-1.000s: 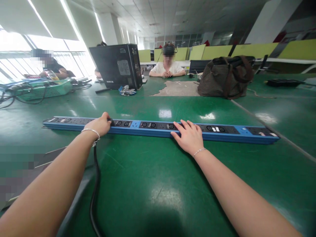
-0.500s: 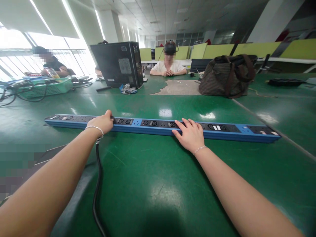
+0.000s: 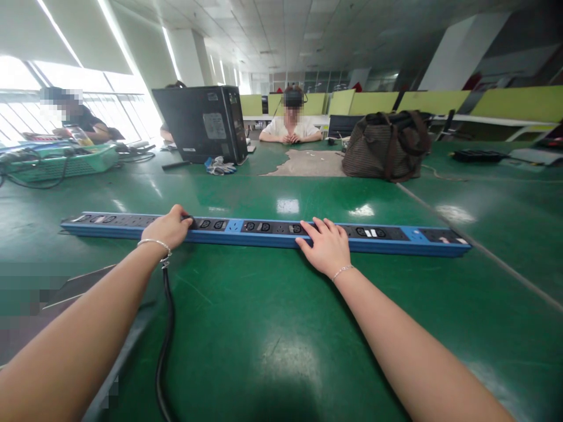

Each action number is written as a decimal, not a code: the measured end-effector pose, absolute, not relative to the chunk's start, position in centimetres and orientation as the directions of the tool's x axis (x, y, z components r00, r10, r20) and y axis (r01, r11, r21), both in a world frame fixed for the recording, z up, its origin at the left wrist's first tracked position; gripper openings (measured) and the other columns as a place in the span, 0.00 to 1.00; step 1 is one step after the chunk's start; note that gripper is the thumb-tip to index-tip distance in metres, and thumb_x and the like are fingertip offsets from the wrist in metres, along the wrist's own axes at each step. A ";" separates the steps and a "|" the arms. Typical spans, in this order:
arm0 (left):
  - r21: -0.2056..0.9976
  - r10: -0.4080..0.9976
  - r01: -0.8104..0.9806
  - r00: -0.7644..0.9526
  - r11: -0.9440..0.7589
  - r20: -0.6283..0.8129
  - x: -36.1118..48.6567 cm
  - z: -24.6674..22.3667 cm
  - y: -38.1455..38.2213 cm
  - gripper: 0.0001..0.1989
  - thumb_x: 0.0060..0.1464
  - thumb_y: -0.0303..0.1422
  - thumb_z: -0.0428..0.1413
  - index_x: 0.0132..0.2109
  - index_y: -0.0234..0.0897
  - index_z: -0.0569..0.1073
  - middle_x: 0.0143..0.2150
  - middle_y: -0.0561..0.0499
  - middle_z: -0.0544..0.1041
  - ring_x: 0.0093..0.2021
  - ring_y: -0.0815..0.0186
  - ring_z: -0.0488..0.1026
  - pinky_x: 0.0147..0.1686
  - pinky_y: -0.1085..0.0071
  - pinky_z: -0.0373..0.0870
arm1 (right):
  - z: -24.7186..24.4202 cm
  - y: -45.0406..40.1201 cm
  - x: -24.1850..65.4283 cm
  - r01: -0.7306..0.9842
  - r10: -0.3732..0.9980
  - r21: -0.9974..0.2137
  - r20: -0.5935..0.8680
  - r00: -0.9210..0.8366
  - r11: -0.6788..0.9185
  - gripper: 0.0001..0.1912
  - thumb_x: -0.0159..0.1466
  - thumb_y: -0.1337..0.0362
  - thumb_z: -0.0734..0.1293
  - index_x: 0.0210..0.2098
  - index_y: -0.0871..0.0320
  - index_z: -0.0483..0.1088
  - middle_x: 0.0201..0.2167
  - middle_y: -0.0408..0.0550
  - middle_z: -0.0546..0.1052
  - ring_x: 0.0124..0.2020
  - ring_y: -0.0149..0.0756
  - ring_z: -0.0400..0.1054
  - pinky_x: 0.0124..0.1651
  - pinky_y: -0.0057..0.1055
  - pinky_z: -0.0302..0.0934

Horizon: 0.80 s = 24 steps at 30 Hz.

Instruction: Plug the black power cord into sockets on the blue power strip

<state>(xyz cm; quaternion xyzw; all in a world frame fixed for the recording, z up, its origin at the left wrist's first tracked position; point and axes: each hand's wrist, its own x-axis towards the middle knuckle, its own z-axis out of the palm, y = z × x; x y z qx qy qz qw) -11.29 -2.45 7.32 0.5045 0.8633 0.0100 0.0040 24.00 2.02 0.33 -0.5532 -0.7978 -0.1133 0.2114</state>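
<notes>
A long blue power strip (image 3: 259, 240) with a row of black and blue sockets lies across the green table. My left hand (image 3: 166, 228) is closed round a black plug (image 3: 188, 222) at a socket left of the strip's middle; most of the plug is hidden by the fingers. From below that hand a thick black cable (image 3: 165, 346) runs down toward me. My right hand (image 3: 328, 246) rests with fingers spread over the strip right of its middle, pressing on its top and front edge.
Beyond the strip stand a black computer case (image 3: 189, 126), a pair of gloves (image 3: 220, 166) and a brown bag (image 3: 382, 146). A green basket (image 3: 65, 164) with cables sits at the left. A person (image 3: 291, 126) sits opposite; another person (image 3: 83, 120) is at far left.
The view has shifted, so strip, hands and background all appear a little further left and lower. Both hands keep their places on the strip.
</notes>
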 end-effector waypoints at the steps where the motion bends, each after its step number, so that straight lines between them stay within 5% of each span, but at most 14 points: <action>1: 0.036 0.865 0.865 -0.502 0.501 0.012 -11.2 7.3 -2.5 0.24 0.58 0.47 0.36 0.53 0.39 0.61 0.49 0.36 0.74 0.47 0.51 0.72 0.41 0.60 0.65 | 0.3 2.0 24.0 0.929 0.834 -0.053 0.462 -0.302 0.365 0.25 0.64 0.46 0.55 0.57 0.45 0.63 0.59 0.48 0.65 0.59 0.48 0.53 0.58 0.46 0.44; 15: 0.150 0.783 0.782 -0.618 0.605 0.069 -10.4 7.5 -2.9 0.26 0.55 0.50 0.38 0.53 0.41 0.65 0.51 0.35 0.72 0.50 0.45 0.69 0.44 0.55 0.64 | 0.4 1.9 24.0 0.926 0.836 -0.082 0.465 -0.290 0.367 0.26 0.63 0.46 0.55 0.57 0.45 0.63 0.59 0.48 0.65 0.60 0.48 0.53 0.58 0.46 0.43; 19: 0.256 0.653 0.725 -0.688 0.639 0.317 -11.3 10.3 -3.4 0.26 0.54 0.50 0.41 0.51 0.40 0.66 0.46 0.41 0.75 0.44 0.50 0.71 0.40 0.58 0.67 | 0.2 2.1 24.0 0.922 0.830 -0.085 0.473 -0.297 0.378 0.25 0.63 0.46 0.56 0.57 0.45 0.64 0.59 0.48 0.65 0.60 0.48 0.53 0.57 0.46 0.44; 22: 0.304 0.690 0.823 -0.569 0.481 0.447 -10.8 13.3 -3.8 0.22 0.52 0.48 0.46 0.49 0.41 0.68 0.42 0.47 0.75 0.41 0.57 0.71 0.40 0.63 0.66 | 0.2 2.1 24.0 0.916 0.819 -0.099 0.491 -0.295 0.389 0.25 0.63 0.47 0.57 0.56 0.46 0.65 0.59 0.49 0.65 0.59 0.48 0.54 0.57 0.46 0.44; 24: 0.298 0.804 0.868 -0.485 0.397 0.344 -9.4 14.2 -3.8 0.20 0.50 0.45 0.48 0.46 0.40 0.70 0.40 0.48 0.75 0.38 0.60 0.70 0.40 0.65 0.65 | 0.1 2.1 24.0 0.910 0.813 -0.114 0.505 -0.292 0.398 0.24 0.63 0.48 0.58 0.55 0.48 0.66 0.58 0.50 0.66 0.59 0.47 0.55 0.57 0.45 0.44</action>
